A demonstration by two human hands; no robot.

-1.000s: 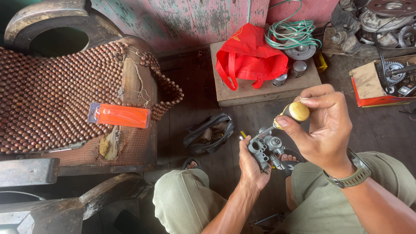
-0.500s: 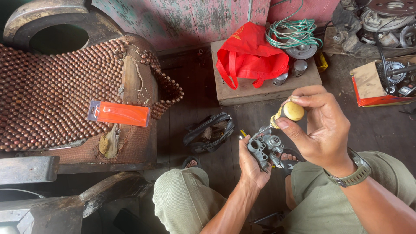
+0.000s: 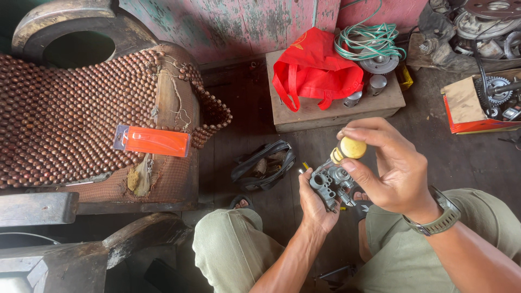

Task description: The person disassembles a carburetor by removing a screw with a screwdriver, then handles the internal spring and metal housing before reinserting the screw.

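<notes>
Holding a small grey metal carburettor-like part (image 3: 329,183), left hand (image 3: 315,202) closed around its underside, between the knees.
Right hand (image 3: 392,171): fingers curled on a yellow-handled screwdriver (image 3: 347,150), its tip set down into the top of the part.
Progress, judged: the part is in one piece with the tool engaged, so the work looks early or mid-way; no loosened pieces show beside either hand.
Containers:
- Open black pouch (image 3: 264,165) on the floor, just left of the left hand; contents dark and unclear.
- Red cloth bag (image 3: 315,73) on a low wooden worktop (image 3: 304,116), beyond the hands; contents hidden. Green cable coil (image 3: 369,43) and small metal cylinders beside it.
- Open cardboard box (image 3: 472,106), far right of the right hand, holding a toothed gear and metal parts.
- Orange blister pack (image 3: 152,141) on a beaded seat cover (image 3: 65,119), well left.
</notes>
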